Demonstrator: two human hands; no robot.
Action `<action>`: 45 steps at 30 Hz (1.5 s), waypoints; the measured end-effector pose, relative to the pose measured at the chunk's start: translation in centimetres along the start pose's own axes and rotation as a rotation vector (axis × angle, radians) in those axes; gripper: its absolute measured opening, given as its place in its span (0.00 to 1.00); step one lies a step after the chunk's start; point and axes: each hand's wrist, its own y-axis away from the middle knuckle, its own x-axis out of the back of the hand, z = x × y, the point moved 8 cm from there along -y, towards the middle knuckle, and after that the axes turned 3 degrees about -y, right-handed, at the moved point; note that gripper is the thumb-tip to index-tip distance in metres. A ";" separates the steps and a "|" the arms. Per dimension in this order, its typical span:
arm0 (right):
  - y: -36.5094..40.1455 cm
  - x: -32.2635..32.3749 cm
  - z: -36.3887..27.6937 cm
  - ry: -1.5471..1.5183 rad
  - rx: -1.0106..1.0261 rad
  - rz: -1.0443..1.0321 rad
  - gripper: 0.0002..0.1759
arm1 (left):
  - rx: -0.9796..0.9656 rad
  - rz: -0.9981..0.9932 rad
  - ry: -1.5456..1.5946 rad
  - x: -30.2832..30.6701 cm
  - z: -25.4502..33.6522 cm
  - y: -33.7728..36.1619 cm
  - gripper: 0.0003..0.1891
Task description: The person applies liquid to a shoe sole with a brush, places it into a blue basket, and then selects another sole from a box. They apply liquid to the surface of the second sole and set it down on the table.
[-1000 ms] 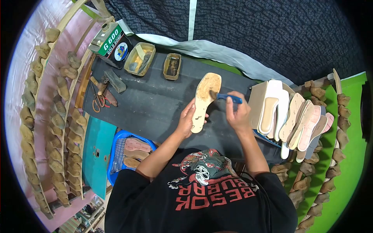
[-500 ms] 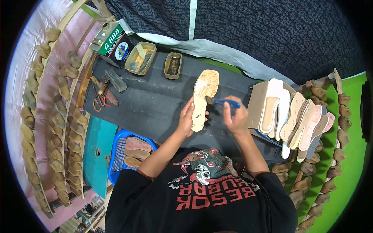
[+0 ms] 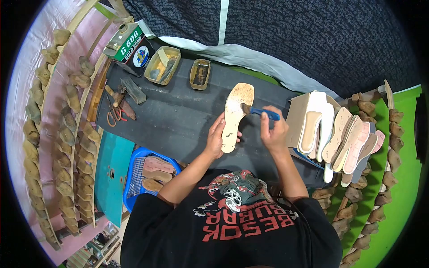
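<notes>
One insole (image 3: 233, 117) ran near-vertical mid-frame, left hand (image 3: 216, 137) pinching lower half; right hand (image 3: 274, 132), farther right, gripped brush (image 3: 264, 113), bristles (image 3: 246, 108) leftward over it

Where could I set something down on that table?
The widest bare patch of table lies between the scissors and the held insole. Another lies beyond the right hand, beside the carton. Crowded: the far left corner, with can and tray, and the right end, with piled insoles.
</notes>
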 end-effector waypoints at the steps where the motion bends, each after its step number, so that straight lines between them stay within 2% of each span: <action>1: -0.2 0.3 0.5 -0.013 -0.048 0.016 0.07 | -0.002 -0.002 -0.004 -0.1 0.2 0.1 0.30; 4: -0.4 0.0 -1.6 0.034 0.152 -0.004 0.07 | -0.012 -0.002 0.013 -0.2 0.2 0.0 0.29; 7: 0.9 -1.2 -2.9 -0.002 0.202 -0.071 0.09 | -0.022 0.007 0.045 -0.2 0.4 -0.2 0.29; 8: 1.1 -1.4 -3.1 -0.046 0.188 -0.110 0.09 | -0.021 0.012 0.057 -0.1 0.3 -0.2 0.29; 11: 1.2 -0.6 -1.7 -0.008 0.159 0.009 0.07 | -0.018 0.027 0.023 0.4 -0.2 -0.1 0.29; 12: 1.2 -0.4 -0.6 0.011 0.086 -0.009 0.07 | -0.031 0.016 0.024 0.3 -0.1 -0.2 0.29; 16: 0.9 0.0 -0.3 -0.009 0.031 0.000 0.08 | -0.023 -0.003 0.018 0.2 -0.6 -0.3 0.29; 19: 1.2 -0.7 -2.7 -0.015 0.233 -0.043 0.08 | 0.000 0.012 0.021 0.4 -1.0 -0.2 0.29; 20: 1.2 -0.7 -2.7 -0.020 0.228 -0.042 0.08 | 0.001 0.010 0.021 0.4 -1.1 -0.1 0.29; 23: 1.1 0.2 0.0 -0.004 -0.015 0.000 0.08 | -0.003 -0.006 -0.003 0.2 -0.9 0.1 0.29; 24: 1.0 0.6 0.6 0.001 -0.039 0.047 0.08 | -0.007 -0.013 -0.014 0.2 -0.8 0.1 0.29; 28: 1.6 0.0 -1.5 0.054 0.188 0.025 0.10 | -0.022 -0.002 -0.029 0.2 -0.8 0.1 0.30; 31: 2.0 -0.5 -1.3 0.048 0.177 -0.022 0.09 | -0.023 -0.003 -0.046 0.6 -0.9 0.0 0.30; 34: 0.8 0.6 -0.1 0.020 0.044 0.064 0.06 | -0.049 -0.029 -0.135 0.6 -0.8 0.2 0.30; 37: 0.4 0.9 0.3 -0.004 0.024 0.086 0.06 | -0.076 -0.019 -0.202 0.1 -1.0 0.1 0.30; 42: 1.8 -0.8 -2.5 0.003 0.204 -0.084 0.08 | -0.069 0.003 -0.114 -0.6 -0.5 -0.1 0.29; 45: 1.5 -0.6 -2.2 0.004 0.224 -0.020 0.08 | -0.035 -0.037 -0.083 -1.1 0.1 0.2 0.29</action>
